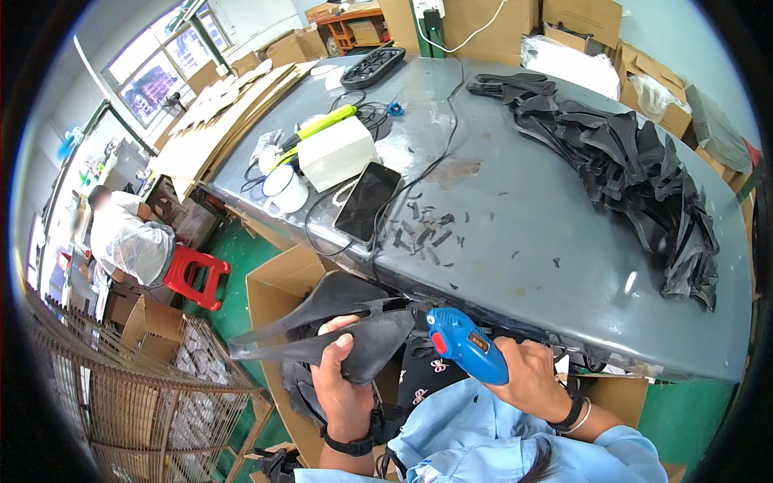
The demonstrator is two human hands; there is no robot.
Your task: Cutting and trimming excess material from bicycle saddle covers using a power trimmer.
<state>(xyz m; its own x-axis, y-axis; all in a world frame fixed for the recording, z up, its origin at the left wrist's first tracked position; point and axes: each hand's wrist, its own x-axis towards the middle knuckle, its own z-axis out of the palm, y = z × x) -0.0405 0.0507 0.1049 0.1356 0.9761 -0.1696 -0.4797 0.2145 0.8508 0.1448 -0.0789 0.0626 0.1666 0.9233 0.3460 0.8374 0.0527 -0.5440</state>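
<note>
My left hand (345, 394) is closed around a black moulded piece (374, 342) with two long, fin-like blades pointing left; the thumb lies on top. My right hand (530, 377) grips a blue cordless power tool (473, 348) with a red button on its side. The tool's front end meets the right end of the black piece, and its working tip is hard to make out there. Both are held just off the near edge of the grey table (515, 241). Small black scraps (423, 229) lie scattered on the tabletop beyond.
A long heap of similar black pieces (620, 161) covers the table's right side. A phone (368, 203), a white mug (285, 189) and a white box (336, 151) stand at left among cables. An open carton (270, 290) sits below my hands. Someone in white (129, 237) sits far left.
</note>
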